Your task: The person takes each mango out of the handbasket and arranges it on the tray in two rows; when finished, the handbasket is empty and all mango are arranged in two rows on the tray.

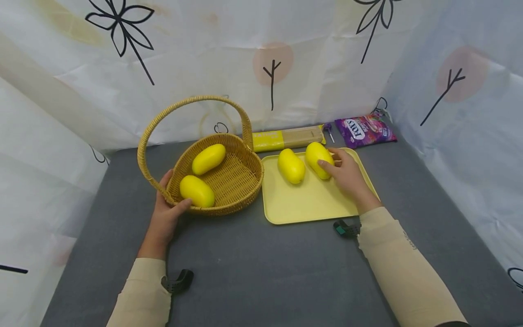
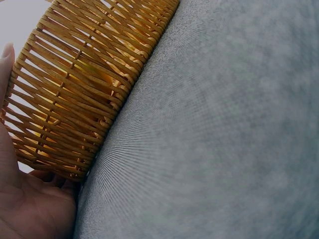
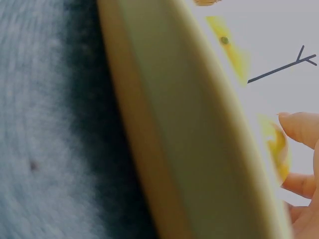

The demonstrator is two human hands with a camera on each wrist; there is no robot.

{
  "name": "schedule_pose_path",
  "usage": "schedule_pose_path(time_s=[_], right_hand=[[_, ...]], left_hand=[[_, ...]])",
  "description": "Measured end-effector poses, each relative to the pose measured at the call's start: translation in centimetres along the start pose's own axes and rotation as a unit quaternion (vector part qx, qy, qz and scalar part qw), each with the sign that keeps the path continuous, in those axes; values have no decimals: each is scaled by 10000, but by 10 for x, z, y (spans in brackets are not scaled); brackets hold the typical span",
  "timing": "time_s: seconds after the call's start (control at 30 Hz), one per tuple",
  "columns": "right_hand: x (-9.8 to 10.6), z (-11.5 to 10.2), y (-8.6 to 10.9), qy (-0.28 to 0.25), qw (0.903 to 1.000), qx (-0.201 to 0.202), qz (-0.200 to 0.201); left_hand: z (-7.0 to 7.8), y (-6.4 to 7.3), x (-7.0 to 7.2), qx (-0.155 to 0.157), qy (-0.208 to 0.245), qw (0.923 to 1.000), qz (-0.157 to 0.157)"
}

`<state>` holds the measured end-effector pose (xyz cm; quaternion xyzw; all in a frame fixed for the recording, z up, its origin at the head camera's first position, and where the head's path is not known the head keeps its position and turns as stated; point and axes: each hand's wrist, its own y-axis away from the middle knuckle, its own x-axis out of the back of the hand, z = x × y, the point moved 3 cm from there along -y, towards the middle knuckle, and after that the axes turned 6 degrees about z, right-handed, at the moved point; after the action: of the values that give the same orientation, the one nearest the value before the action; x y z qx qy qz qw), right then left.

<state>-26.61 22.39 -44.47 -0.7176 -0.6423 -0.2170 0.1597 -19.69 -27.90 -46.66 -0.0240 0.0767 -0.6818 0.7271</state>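
Note:
My left hand [image 1: 164, 219] grips the left side of a wicker basket [image 1: 237, 204], thumb over the rim and fingers around the outside. Two yellow mangoes lie inside it, one mango [image 1: 209, 159] toward the back and another mango [image 1: 197, 191] by my thumb. In the left wrist view, that hand lies against the woven wall [image 2: 75, 84]. On the pale yellow tray [image 1: 302, 209], my right hand [image 1: 349, 175] holds the right-hand mango [image 1: 318, 160] between thumb and fingers. Just left of it lies another mango [image 1: 291, 166]. The tray's edge [image 3: 199, 124] partly hides the held mango in the right wrist view.
Behind the tray lie a yellow pack of thin sticks [image 1: 286, 137], a purple lollipop [image 1: 328, 129] and a purple FOX'S candy bag [image 1: 365, 130]. The basket's tall handle [image 1: 196, 98] arches up. Printed white curtains [image 1: 310, 81] enclose the grey tabletop [image 1: 261, 272].

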Motion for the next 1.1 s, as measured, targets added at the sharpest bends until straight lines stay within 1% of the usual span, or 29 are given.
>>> schedule_pose_path(time_s=[0.7,0.9,1.1], right_hand=[[1,-1,2,-38,9999,-54,91],[2,-2,2,-47,9998,75,183],[8,-10,4,-87,9993,249,276]], left_hand=[[-1,-1,0,27,-15,10000,23],[0,-1,0,-13,-2,10000,8],[1,0,0,2,-30,10000,20]])
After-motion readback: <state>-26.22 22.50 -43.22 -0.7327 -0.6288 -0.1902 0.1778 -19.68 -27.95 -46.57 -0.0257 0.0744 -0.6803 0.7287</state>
